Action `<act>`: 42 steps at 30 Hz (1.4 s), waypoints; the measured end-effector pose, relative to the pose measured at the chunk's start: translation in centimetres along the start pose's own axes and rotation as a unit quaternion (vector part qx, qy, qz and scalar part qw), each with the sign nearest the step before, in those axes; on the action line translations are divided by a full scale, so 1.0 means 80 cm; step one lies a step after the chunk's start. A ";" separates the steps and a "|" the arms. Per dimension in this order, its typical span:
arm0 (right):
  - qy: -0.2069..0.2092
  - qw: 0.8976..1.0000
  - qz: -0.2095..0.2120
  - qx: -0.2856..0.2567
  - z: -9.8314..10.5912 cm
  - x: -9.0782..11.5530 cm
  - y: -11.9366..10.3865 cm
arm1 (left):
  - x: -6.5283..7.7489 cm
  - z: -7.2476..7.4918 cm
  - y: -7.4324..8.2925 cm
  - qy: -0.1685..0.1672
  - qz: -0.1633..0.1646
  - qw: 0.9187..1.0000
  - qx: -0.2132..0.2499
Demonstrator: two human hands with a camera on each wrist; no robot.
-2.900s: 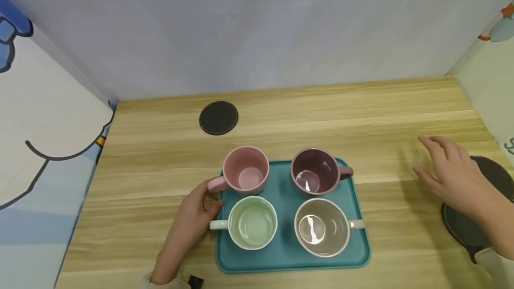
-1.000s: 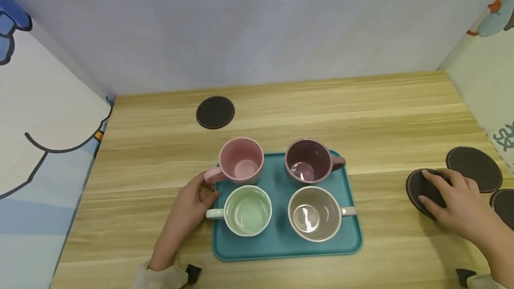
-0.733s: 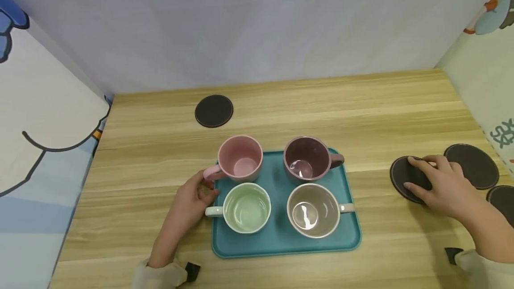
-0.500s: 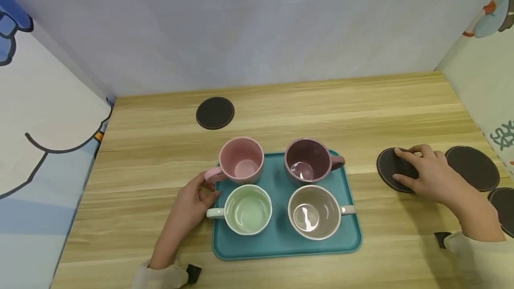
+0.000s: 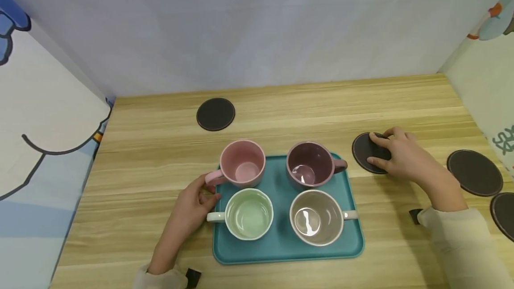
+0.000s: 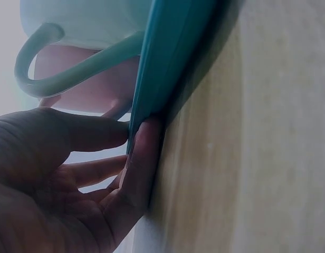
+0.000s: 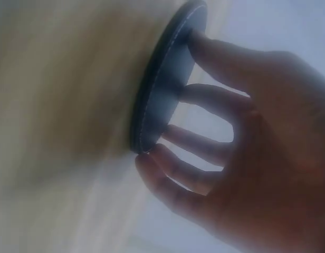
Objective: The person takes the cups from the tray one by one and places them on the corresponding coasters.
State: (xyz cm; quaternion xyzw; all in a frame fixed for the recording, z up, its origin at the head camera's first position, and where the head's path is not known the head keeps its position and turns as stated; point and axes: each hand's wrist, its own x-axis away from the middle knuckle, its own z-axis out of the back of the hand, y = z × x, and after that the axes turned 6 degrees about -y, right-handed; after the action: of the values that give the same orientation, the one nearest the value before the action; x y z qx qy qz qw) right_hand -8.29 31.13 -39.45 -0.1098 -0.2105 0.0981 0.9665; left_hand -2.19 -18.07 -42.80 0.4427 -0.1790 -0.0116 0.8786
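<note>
My left hand (image 5: 192,206) pinches the left rim of a teal tray (image 5: 281,253); the left wrist view has the thumb at the rim and a finger tucked under it. On the tray stand a pink mug (image 5: 245,173), a light green mug (image 5: 250,217), a plum mug (image 5: 307,171) and a grey-beige mug (image 5: 315,222), handles outward. Right of the tray, my right hand (image 5: 405,155) rests its spread fingertips and thumb on a round black coaster (image 5: 361,148). Stitching along the edge of this coaster (image 7: 168,84) shows in the right wrist view.
Another black coaster (image 5: 216,114) lies behind the pink mug. Two more coasters, one (image 5: 474,172) beside the right wall and one (image 5: 507,217) cut off by the frame, are on the wooden table (image 5: 140,146). A pale cloth wall (image 5: 273,30) borders the back.
My right hand came down on a coaster at the right and moved it left and away, toward the tray's far right corner. My left hand has kept its hold on the tray.
</note>
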 end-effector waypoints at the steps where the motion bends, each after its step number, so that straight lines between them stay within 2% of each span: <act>1: 0.000 1.000 0.003 0.002 0.002 -0.003 -0.002 | 0.000 -0.001 0.000 0.000 0.000 1.000 0.001; 8: -0.013 0.999 0.029 0.019 0.013 -0.026 -0.017 | -0.001 -0.004 -0.002 -0.001 -0.004 1.000 -0.003; 16: -0.022 0.999 0.045 0.008 0.022 -0.058 -0.041 | 0.004 -0.002 -0.002 0.011 -0.003 1.000 -0.009; 26: -0.011 0.997 0.075 0.003 0.020 -0.094 -0.064 | 0.011 -0.004 -0.004 0.013 0.016 1.000 -0.002; 35: -0.019 0.995 0.098 0.018 0.024 -0.124 -0.095 | 0.013 -0.002 -0.004 0.012 0.014 1.000 0.013; 42: -0.027 0.993 0.116 0.024 0.024 -0.151 -0.120 | 0.011 -0.002 -0.007 0.016 0.010 1.000 0.005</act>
State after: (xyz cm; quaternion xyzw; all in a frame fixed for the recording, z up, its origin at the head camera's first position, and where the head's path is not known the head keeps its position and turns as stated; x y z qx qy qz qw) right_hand -18.52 19.45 -39.94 -0.1077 -0.2204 0.2176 0.9447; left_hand -1.26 -18.43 -43.02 0.4454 -0.1692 0.0055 0.8792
